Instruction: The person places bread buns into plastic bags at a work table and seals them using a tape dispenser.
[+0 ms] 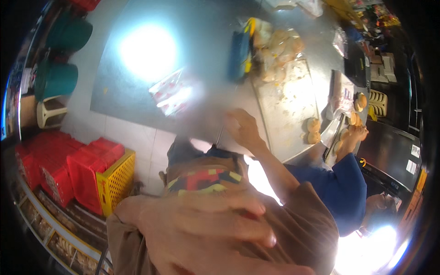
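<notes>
My left hand (pixel 206 230) is raised close to the camera and looms large across my chest. Its fingers are stretched and somewhat apart, and nothing shows in them. My right hand (pixel 244 127) is at the near edge of a metal table (pixel 127 92), its fingers curled. A hazy blur covers its fingertips, so I cannot tell whether it grips anything. Beyond and left of it lies a shiny clear plastic packet with red marks (pixel 172 92). A blue and yellow package (pixel 240 51) rests farther back, beside clear bags of buns (pixel 282 44).
A crumb-strewn tray (pixel 275 103) bears two buns (pixel 313 130). To the right, a co-worker in a blue sleeve (pixel 347 185) has a hand (pixel 357 132) on sliced buns. Red crates (pixel 96 158), a yellow crate (pixel 118 182) and green bins (pixel 56 79) stand at left.
</notes>
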A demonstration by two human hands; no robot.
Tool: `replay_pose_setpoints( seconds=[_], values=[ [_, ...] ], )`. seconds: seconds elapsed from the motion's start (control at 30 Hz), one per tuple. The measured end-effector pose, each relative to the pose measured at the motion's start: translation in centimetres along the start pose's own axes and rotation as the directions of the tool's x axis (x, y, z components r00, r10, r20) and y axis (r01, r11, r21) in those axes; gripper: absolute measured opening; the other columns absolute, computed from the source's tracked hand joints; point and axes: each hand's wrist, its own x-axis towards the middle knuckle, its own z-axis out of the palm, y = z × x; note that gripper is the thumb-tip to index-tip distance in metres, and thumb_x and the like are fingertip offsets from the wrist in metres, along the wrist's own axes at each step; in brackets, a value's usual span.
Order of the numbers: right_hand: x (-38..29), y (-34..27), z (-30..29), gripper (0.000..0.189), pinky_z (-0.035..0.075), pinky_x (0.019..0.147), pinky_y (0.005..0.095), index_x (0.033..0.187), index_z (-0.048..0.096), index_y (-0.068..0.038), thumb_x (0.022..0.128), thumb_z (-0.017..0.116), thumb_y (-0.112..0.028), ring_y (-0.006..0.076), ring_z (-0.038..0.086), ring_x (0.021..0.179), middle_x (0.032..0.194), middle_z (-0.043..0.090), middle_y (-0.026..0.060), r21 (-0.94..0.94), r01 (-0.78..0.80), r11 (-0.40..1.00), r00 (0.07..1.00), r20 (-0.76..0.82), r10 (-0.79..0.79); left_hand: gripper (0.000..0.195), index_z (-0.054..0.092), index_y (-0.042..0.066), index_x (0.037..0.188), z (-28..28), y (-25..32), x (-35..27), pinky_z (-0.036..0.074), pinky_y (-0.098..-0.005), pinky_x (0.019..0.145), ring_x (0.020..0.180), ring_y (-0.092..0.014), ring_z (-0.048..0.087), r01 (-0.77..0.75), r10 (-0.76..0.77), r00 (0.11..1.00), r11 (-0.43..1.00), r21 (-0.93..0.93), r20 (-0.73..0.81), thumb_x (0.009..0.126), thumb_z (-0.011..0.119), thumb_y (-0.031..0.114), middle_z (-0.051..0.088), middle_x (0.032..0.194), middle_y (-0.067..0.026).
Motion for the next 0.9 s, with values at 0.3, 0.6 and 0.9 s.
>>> replay_pose_setpoints(
  seconds=[0.3,0.6,0.9],
  values=[
    [12.0,0.4,10.3,0.024,0.048,0.09,0.0436,0.102,0.07,-0.008,0.081,0.069,-0.018,0.0331,0.062,0.102,0.103,0.069,0.0134,-0.106,0.213,0.971,0.975,-0.044,-0.219,0.032,0.06,0.003,0.119,-7.1,-12.7,-16.9,0.051,-0.0431,0.08,0.091,-0.031,0.063,0.623,-0.655,0.71,0.412,0.665,-0.259,0.089,0.065,0.014,0.065,0.105,-0.0154],
    [12.2,-3.6,8.2,0.018,0.049,0.072,0.0487,0.084,0.07,-0.007,0.084,0.062,-0.022,0.0366,0.063,0.082,0.085,0.067,0.0162,-0.274,0.235,0.932,0.963,-0.06,-0.261,0.021,0.068,-0.001,0.078,-16.7,-20.4,-20.6,0.05,-0.0493,0.065,0.064,-0.04,0.062,0.37,-0.672,0.684,-0.016,0.929,-0.284,0.081,0.058,0.017,0.064,0.069,-0.0201],
    [11.3,-1.8,10.6,0.019,0.048,0.066,0.0468,0.08,0.066,-0.004,0.084,0.07,-0.022,0.0388,0.063,0.073,0.079,0.064,0.017,-0.113,0.084,0.99,0.983,-0.151,-0.101,0.02,0.069,0.005,0.083,-16.0,-21.2,-22.5,0.052,-0.0501,0.073,0.086,-0.034,0.067,0.37,-0.728,0.629,-0.03,0.928,-0.274,0.078,0.062,0.024,0.068,0.093,-0.0177]
  ],
)
